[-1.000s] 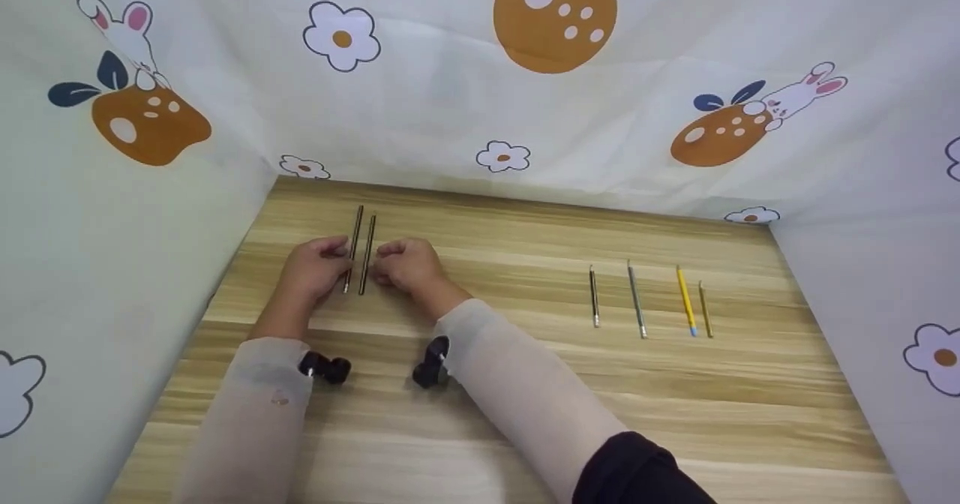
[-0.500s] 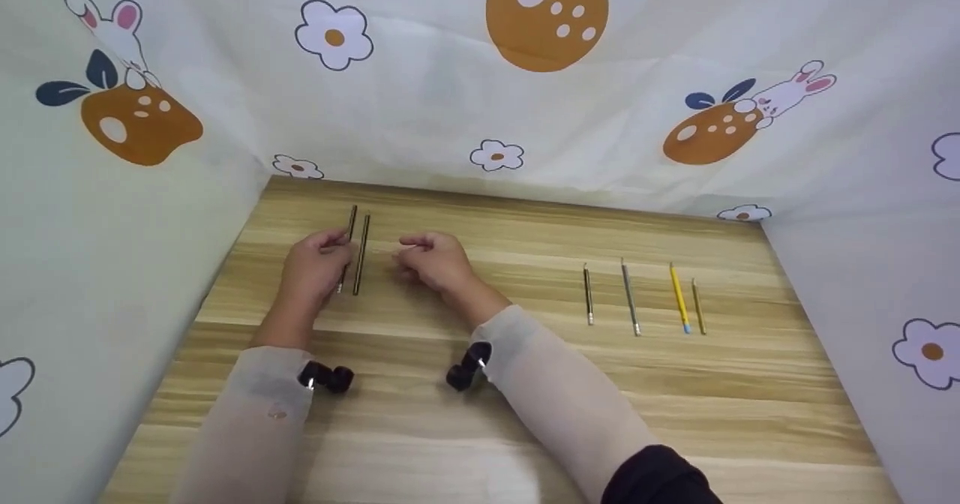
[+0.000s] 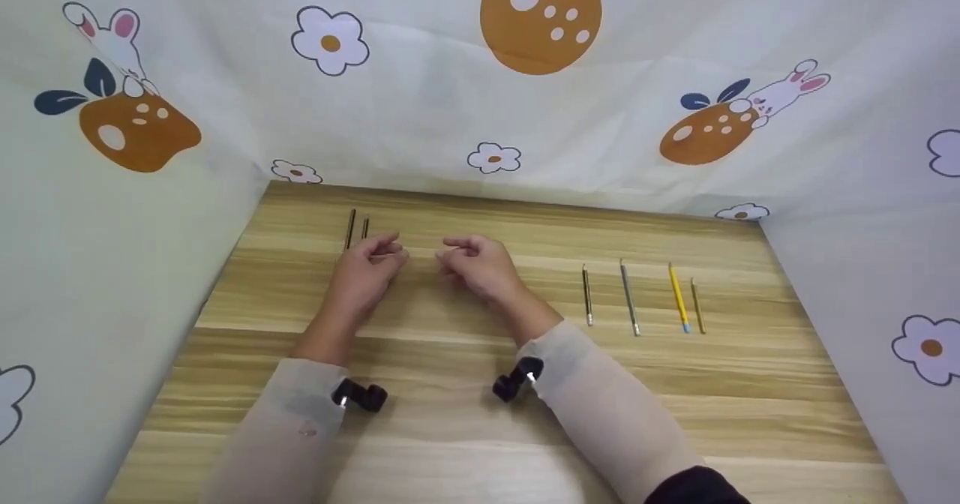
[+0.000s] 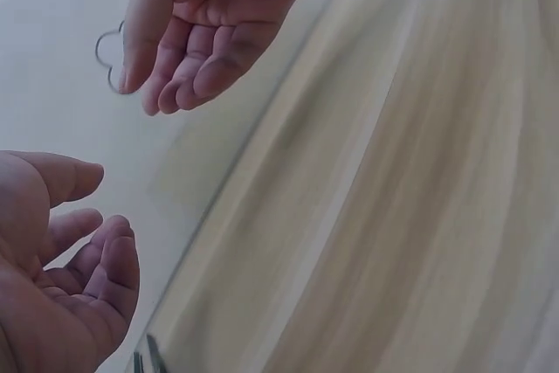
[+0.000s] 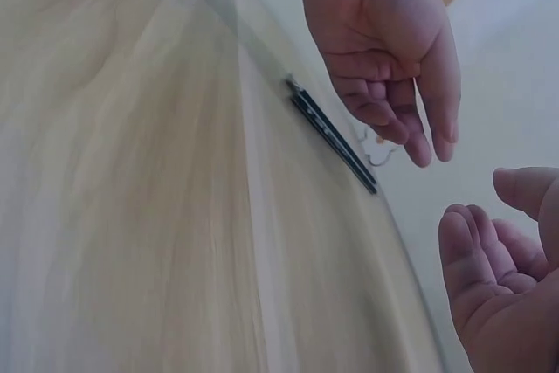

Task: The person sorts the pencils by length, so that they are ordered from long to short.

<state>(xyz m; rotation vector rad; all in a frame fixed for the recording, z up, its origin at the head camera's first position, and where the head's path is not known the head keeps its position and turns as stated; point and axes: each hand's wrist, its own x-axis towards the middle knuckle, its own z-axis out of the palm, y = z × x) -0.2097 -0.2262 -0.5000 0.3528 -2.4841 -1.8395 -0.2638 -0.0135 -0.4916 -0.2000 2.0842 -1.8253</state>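
Note:
My left hand (image 3: 367, 275) hovers at the left middle of the table with loosely bent fingers and nothing in them. Behind it lie two dark pencils, one further left (image 3: 350, 229) and one closer to the hand (image 3: 365, 227); in the head view the hand hides their lower parts. The right wrist view shows this dark pair (image 5: 336, 141) side by side on the wood. Facing the left hand across a small gap is my right hand (image 3: 484, 270), its fingers relaxed and holding nothing. The left wrist view has the right hand (image 4: 223, 24) above the left hand (image 4: 70, 277).
Toward the right of the wooden table (image 3: 450, 384) lie a black pencil (image 3: 587, 295), a grey-blue pencil (image 3: 630, 298), a yellow pencil (image 3: 679, 298) and a shorter olive pencil (image 3: 698, 306), spaced apart. A patterned cloth (image 3: 420, 114) walls off the back and both sides.
Both hands have moved right, away from the two dark pencils. The left hand has let go of the left dark pencil, and both pencils stay on the table.

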